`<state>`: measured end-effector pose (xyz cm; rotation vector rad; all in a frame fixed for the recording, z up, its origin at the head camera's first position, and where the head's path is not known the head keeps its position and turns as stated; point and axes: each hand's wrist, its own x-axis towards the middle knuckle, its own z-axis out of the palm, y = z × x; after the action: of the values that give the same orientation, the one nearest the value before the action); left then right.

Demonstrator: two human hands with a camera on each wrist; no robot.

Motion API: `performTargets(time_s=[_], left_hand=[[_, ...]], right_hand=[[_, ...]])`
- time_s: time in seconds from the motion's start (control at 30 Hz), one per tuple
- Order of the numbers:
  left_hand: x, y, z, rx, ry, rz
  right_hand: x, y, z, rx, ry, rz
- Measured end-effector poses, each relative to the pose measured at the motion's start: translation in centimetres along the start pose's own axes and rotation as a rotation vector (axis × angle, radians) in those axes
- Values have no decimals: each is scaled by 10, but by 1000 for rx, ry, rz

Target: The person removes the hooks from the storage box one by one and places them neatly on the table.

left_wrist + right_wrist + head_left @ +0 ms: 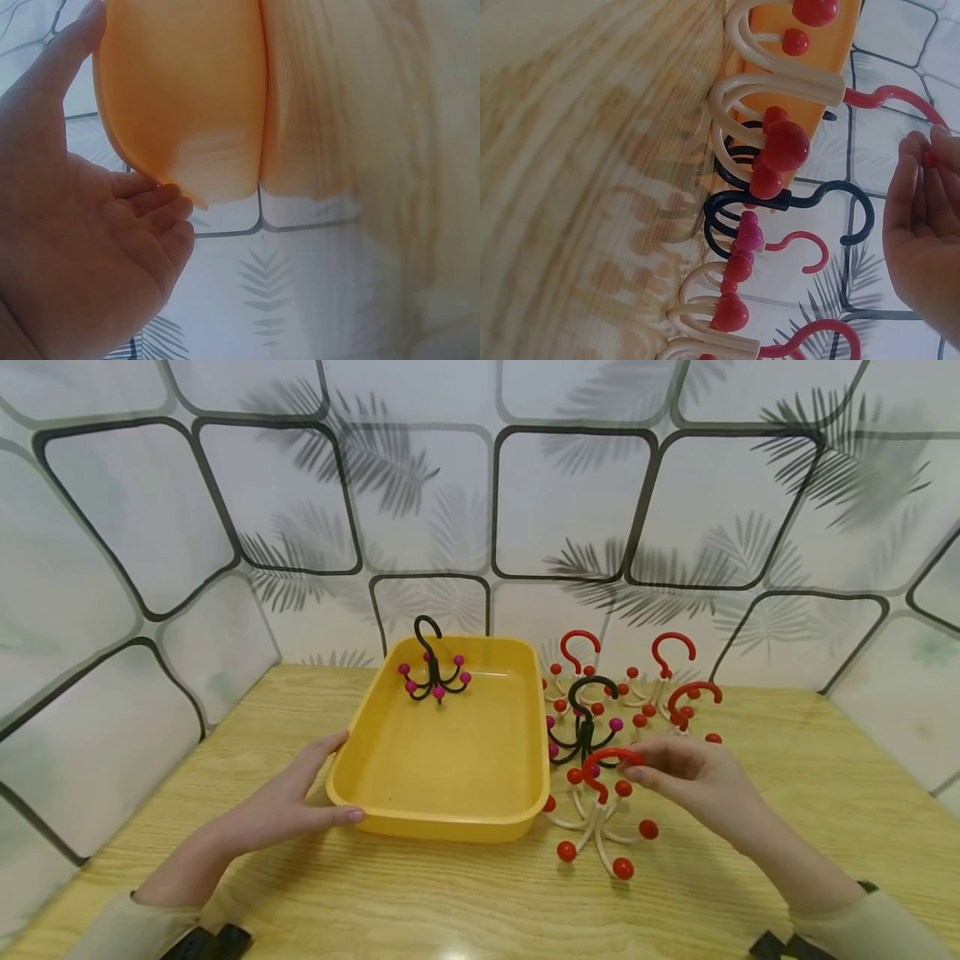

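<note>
My left hand holds the left near corner of a yellow plastic tray, thumb at the front rim and fingers along the side. Inside the tray, at its far left, stands a black multi-arm hook hanger with magenta balls. My right hand pinches the end of the red hook of a cream hook hanger with red ball tips, right of the tray. In the right wrist view, thumb and fingertips meet on that red hook, and the hanger's arms are close to the tabletop.
Behind the held hanger stands another black hanger with magenta balls. Several cream hangers with red hooks, one near the wall, are grouped right of the tray. The wooden table meets a patterned wall at the back.
</note>
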<state>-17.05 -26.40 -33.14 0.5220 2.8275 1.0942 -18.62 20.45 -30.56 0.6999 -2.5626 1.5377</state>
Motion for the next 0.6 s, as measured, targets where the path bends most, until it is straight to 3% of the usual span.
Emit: performTargets(time_s=[0.6], left_hand=[[0, 0, 1, 6, 4, 5]], right_hand=[[-4, 2, -4, -4, -57, -75]])
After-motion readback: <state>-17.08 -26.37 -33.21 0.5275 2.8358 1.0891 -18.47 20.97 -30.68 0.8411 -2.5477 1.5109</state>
